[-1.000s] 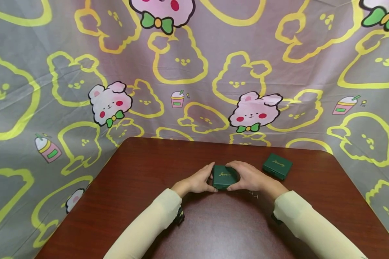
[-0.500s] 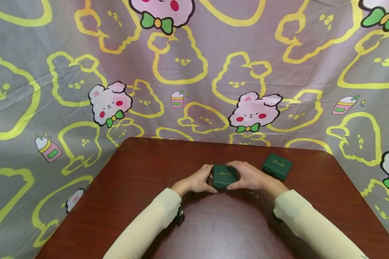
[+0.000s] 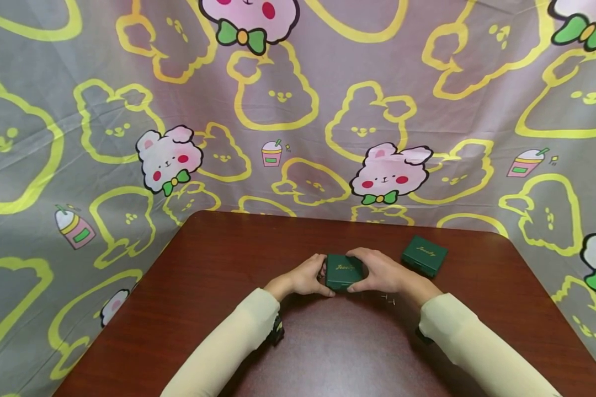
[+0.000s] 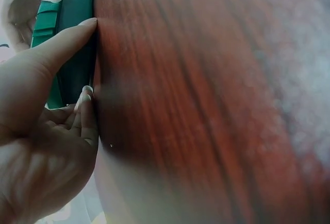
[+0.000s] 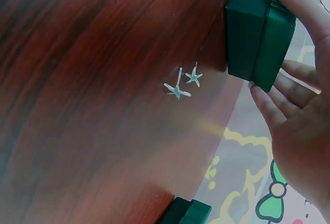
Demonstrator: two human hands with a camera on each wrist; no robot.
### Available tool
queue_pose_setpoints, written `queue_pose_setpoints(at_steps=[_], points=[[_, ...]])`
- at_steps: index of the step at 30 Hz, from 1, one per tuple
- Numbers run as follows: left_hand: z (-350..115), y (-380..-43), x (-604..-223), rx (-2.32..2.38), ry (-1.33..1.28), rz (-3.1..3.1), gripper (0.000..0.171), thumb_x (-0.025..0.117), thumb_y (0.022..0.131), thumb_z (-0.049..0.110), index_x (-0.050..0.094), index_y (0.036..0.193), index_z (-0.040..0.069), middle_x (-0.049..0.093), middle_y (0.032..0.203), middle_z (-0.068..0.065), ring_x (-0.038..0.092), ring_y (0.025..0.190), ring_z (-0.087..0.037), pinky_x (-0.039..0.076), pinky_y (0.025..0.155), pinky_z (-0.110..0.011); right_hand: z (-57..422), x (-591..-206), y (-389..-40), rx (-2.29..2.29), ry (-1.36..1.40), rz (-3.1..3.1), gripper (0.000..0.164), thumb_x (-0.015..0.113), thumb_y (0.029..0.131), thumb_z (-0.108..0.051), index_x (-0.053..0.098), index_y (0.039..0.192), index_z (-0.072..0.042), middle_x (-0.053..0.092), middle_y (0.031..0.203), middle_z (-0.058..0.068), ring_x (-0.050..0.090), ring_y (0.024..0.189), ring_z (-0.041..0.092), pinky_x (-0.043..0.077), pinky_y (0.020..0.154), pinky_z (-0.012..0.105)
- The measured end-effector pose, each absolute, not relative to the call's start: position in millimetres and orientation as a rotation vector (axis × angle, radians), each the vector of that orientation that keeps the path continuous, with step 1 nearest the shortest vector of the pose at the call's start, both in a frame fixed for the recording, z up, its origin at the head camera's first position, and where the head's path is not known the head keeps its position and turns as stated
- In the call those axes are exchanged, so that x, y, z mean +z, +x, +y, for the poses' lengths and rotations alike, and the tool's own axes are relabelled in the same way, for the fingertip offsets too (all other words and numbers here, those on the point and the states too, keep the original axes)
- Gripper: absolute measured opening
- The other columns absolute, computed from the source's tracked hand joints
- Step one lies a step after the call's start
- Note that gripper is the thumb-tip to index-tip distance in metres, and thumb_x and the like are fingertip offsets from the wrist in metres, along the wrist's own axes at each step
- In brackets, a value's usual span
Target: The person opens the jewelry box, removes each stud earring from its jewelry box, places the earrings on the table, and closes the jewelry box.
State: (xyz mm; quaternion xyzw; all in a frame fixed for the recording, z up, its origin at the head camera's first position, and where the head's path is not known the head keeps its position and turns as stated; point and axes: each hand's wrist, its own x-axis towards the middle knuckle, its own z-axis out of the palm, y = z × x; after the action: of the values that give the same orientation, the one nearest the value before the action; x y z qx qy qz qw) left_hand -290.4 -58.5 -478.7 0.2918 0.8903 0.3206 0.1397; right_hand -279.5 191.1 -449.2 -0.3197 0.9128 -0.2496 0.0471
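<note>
The left grip (image 3: 305, 277) and right grip (image 3: 381, 270) clasped the lower-centre jewelry box (image 3: 345, 270); a rightward slip could have scattered the starfish earrings (image 5: 177, 91).

"Jewelry" on both green boxes (image 3: 344, 275) (image 3: 424, 257)

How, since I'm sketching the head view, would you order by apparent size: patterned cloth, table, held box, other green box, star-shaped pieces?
Largest to smallest:
Patterned cloth
Table
Held box and other green box: look alike; the right hand partly covers the held one, so unranked
Star-shaped pieces
</note>
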Motion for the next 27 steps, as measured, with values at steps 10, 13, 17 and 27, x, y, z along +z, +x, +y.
queue_pose_setpoints(at_steps=[10, 13, 17, 27], points=[[-54.9, -293.0, -482.5, 0.935, 0.878, 2.567, 0.084, 0.093, 0.076, 0.030, 0.045, 0.140, 0.006, 0.052, 0.127, -0.007, 0.051, 0.116, -0.018, 0.042, 0.104, -0.033, 192.2, -454.0, -280.6, -0.785, -1.004, 2.780, 0.086, 0.089, 0.077, -0.047, 0.053, 0.142, -0.003, 0.061, 0.135, 0.010, 0.058, 0.113, 0.022, 0.049, 0.096, 0.046], [-54.9, -293.0, -482.9, 0.946, 0.862, 2.560, 0.085, 0.093, 0.076, 0.030, 0.044, 0.141, 0.006, 0.051, 0.128, -0.007, 0.050, 0.116, -0.017, 0.042, 0.104, -0.033, 191.9, -455.0, -281.3, -0.773, -1.008, 2.782, 0.087, 0.089, 0.077, -0.047, 0.053, 0.142, -0.002, 0.061, 0.135, 0.011, 0.059, 0.113, 0.023, 0.049, 0.095, 0.047], [-54.9, -292.7, -482.4, 0.952, 0.854, 2.555, 0.084, 0.093, 0.076, 0.029, 0.044, 0.140, 0.005, 0.050, 0.126, -0.006, 0.049, 0.114, -0.016, 0.042, 0.102, -0.033, 191.9, -455.0, -282.0, -0.762, -1.010, 2.784, 0.087, 0.089, 0.077, -0.046, 0.053, 0.143, -0.002, 0.061, 0.135, 0.010, 0.059, 0.114, 0.023, 0.049, 0.096, 0.047], [-52.8, -290.3, -481.6, 0.918, 0.872, 2.581, 0.083, 0.094, 0.075, 0.031, 0.046, 0.137, 0.004, 0.049, 0.122, -0.007, 0.048, 0.109, -0.016, 0.043, 0.100, -0.032, 193.5, -455.8, -279.5, -0.782, -0.994, 2.764, 0.086, 0.089, 0.077, -0.047, 0.053, 0.144, -0.005, 0.060, 0.135, 0.007, 0.058, 0.111, 0.019, 0.049, 0.094, 0.043]])
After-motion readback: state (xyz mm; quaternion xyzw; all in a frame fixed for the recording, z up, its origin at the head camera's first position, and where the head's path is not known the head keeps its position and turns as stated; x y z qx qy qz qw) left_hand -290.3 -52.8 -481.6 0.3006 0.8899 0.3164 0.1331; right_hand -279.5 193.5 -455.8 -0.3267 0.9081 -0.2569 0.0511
